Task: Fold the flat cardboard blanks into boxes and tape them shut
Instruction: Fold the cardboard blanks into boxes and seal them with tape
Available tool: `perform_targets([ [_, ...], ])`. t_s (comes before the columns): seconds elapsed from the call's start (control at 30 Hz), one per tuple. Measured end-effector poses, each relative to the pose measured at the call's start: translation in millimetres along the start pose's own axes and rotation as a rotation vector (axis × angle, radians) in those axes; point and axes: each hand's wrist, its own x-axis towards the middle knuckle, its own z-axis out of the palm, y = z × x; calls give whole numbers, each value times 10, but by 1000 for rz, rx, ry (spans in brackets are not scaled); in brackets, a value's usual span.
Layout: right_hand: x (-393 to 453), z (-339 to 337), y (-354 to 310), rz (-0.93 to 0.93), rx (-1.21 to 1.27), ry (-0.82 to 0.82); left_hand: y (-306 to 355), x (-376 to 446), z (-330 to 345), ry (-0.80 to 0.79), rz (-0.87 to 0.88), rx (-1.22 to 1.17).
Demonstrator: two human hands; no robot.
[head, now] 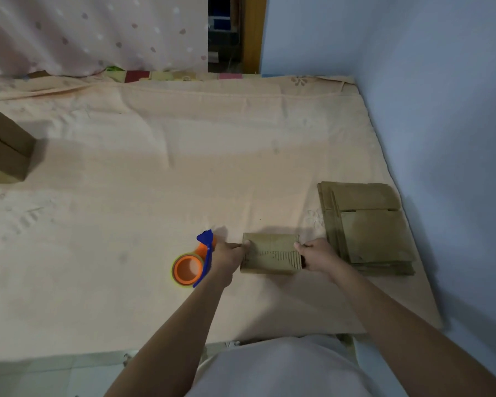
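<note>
At the far left edge of the bed, a couple of brown cardboard boxes (pixel 5 147) sit on the peach-coloured bedsheet (pixel 143 173), cut off by the frame, well apart from everything else. Moving right across the sheet, a tape dispenser (pixel 194 263) lies flat: orange core, yellowish roll, blue handle and blade guard pointing away from the person. Just beside it, touching or nearly touching its blue handle, is the left hand (pixel 226 256), its fingers and thumb pinching the left edge of a small cardboard box (pixel 271 253). The box rests on the sheet in front of the person, between both hands, its top face showing torn corrugated ribbing. The right hand (pixel 317 255) grips the box's right edge, thumb on top and fingers curled round the side. Just right of that hand, near the blue wall (pixel 441 110), lies a stack of flat cardboard blanks (pixel 367 227), slightly fanned, reaching close to the sheet's right edge. At the back, a dotted pink curtain (pixel 92 32) hangs behind the bed.
</note>
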Motion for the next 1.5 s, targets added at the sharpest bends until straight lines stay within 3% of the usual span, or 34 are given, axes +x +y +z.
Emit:
perform_targets([
  [0.13, -400, -127, -499, -87, -326, -15, -20, -193, 165, 37, -210, -337],
  [0.23, -519, -85, -785, -291, -427, 30, 18, -346, 296, -119, -447, -663],
  [0.3, -488, 8, -947, -357, -402, -44, 25, -363, 341, -172, -478, -783],
  [0.43, -438, 96, -1144, -311, -551, -178, 17, -386, 358, -178, -427, -895],
  [0.57, -372, -21, -1199, -235, -494, -171, 38, -404, 319, -175, -273, -778],
  [0.77, -303, -59, -930, 18, 194, -275, 199, -178, 180, -164, -107, -545],
  [0.97, -300, -69, -974, 66, 524, -232, 618, 48, 84, -143, 3, -368],
  [1.23, -177, -81, -1057, 126, 634, -238, 783, 348, -116, -282, -82, -318],
  [1.33, -187, -61, -1034, 123, 667, -235, 734, 355, -162, -263, -116, -361],
  [1.5, -202, 66, -977, -71, 383, -165, 599, 327, -134, -201, -62, -307],
])
